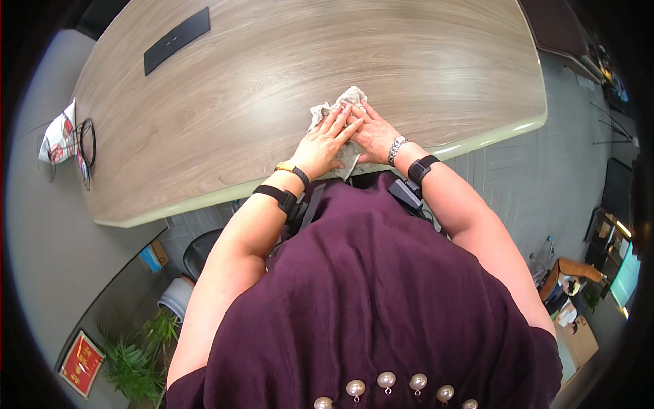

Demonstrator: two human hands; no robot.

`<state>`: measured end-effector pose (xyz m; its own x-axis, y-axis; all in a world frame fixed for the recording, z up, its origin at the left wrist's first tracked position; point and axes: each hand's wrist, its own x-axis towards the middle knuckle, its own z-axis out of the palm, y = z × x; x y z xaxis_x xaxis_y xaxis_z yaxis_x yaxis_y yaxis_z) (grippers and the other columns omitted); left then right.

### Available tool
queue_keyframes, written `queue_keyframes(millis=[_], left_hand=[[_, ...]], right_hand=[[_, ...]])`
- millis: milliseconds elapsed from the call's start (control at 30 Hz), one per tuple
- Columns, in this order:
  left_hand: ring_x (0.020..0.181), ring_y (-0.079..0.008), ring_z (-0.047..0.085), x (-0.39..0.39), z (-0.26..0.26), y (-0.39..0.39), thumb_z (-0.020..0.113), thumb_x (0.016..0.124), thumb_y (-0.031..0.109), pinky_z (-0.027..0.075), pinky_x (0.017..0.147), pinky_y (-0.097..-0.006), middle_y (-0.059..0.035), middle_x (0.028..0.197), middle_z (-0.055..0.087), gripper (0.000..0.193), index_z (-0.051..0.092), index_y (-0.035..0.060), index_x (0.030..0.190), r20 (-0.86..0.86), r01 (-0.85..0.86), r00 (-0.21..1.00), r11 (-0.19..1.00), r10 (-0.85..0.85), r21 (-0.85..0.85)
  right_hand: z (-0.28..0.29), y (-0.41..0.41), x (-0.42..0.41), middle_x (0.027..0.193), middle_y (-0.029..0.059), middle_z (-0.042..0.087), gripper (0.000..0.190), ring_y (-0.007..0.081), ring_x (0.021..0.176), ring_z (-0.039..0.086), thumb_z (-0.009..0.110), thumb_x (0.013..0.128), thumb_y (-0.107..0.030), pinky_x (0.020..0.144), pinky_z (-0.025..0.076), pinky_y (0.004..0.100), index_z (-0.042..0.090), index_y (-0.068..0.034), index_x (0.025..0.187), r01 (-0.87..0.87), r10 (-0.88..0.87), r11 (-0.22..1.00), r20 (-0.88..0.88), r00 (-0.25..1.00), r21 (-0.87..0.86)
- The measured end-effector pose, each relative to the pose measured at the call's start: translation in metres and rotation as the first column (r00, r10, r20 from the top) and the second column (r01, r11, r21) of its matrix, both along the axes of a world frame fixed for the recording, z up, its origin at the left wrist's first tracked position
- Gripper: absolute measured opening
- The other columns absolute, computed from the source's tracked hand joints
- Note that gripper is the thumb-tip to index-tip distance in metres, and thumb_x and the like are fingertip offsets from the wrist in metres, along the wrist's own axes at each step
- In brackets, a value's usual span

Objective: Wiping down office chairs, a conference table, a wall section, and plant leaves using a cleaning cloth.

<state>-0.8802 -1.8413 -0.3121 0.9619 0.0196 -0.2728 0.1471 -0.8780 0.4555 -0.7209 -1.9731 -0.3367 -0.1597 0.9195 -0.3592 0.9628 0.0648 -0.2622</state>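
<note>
A crumpled, light grey-beige cloth (351, 96) lies on the wood-grain tabletop (255, 92), close to its near edge. My left hand (324, 144) presses it down with fingers stretched out and spread. From the other side, my right hand (377, 137) holds the same cloth against the table. The fingers of both hands overlap in the middle, the left ones partly on top. Cloth shows beyond the fingertips and between the wrists; what lies under the palms is hidden. Bands circle both wrists, and black straps carrying small devices sit on the forearms.
A dark flat panel (178, 41) is set in the table at the far left. Cables and a white printed bag (60, 135) are at the left rim. Below left are a black chair (202, 250) and a potted plant (135, 365). Another person (567, 314) appears far right.
</note>
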Motion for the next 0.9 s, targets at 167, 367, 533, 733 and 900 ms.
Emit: queue_keyframes(millis=[167,367,533,733,900], left_hand=[[0.157,-0.0303,0.019,0.004,-0.003,0.001,0.093,0.062,0.017,0.033,0.123,-0.0471,-0.009,0.172,0.015,0.122,0.025,0.0279,0.163,0.008,-0.002,1.0,0.999,0.002,-0.049],[0.158,-0.0314,0.016,0.002,0.0,0.003,0.092,0.062,0.018,0.032,0.122,-0.0489,-0.0105,0.171,0.015,0.117,0.03,0.0229,0.161,-0.006,-0.02,1.0,0.998,0.019,-0.056],[0.158,-0.0353,0.016,0.0,-0.003,-0.002,0.092,0.064,0.018,0.03,0.124,-0.0463,-0.0155,0.17,0.015,0.115,0.03,0.0196,0.161,0.015,-0.02,1.0,0.999,0.021,-0.03],[0.157,-0.0373,0.018,0.003,-0.011,-0.015,0.091,0.066,0.018,0.031,0.123,-0.047,-0.0179,0.17,0.016,0.114,0.029,0.0172,0.161,0.059,-0.019,0.998,0.999,0.021,-0.03],[0.155,-0.0327,0.025,0.091,-0.016,-0.063,0.082,0.073,0.007,0.034,0.122,-0.0439,-0.0152,0.168,0.025,0.098,0.035,0.0152,0.159,0.158,0.104,0.984,0.99,-0.088,-0.1]], right_hand=[[-0.002,-0.001,0.002,0.17,0.0091,0.022,0.098,0.0289,0.159,0.009,0.085,0.072,-0.048,0.13,0.006,0.0509,0.043,-0.021,0.156,0.044,-0.042,0.999,-0.079,0.996,0.02],[-0.005,-0.001,0.0,0.169,0.0079,0.026,0.099,0.0276,0.159,0.012,0.086,0.07,-0.045,0.13,0.005,0.0509,0.044,-0.021,0.156,0.1,-0.09,0.991,-0.117,0.989,0.084],[-0.006,0.001,-0.001,0.166,0.008,0.034,0.091,0.0291,0.157,0.019,0.087,0.07,-0.042,0.129,0.011,0.0522,0.051,-0.019,0.15,0.061,-0.04,0.985,-0.126,0.991,0.161],[-0.013,-0.014,0.007,0.164,0.0118,0.037,0.086,0.0301,0.156,0.022,0.086,0.072,-0.04,0.129,0.014,0.0503,0.053,-0.016,0.147,0.061,-0.031,0.984,-0.179,0.983,0.17],[-0.037,-0.088,0.073,0.161,0.0158,0.04,0.066,0.0316,0.152,0.032,0.074,0.083,-0.026,0.127,0.023,0.0469,0.055,-0.012,0.145,0.274,-0.233,0.931,-0.183,0.955,0.243]])
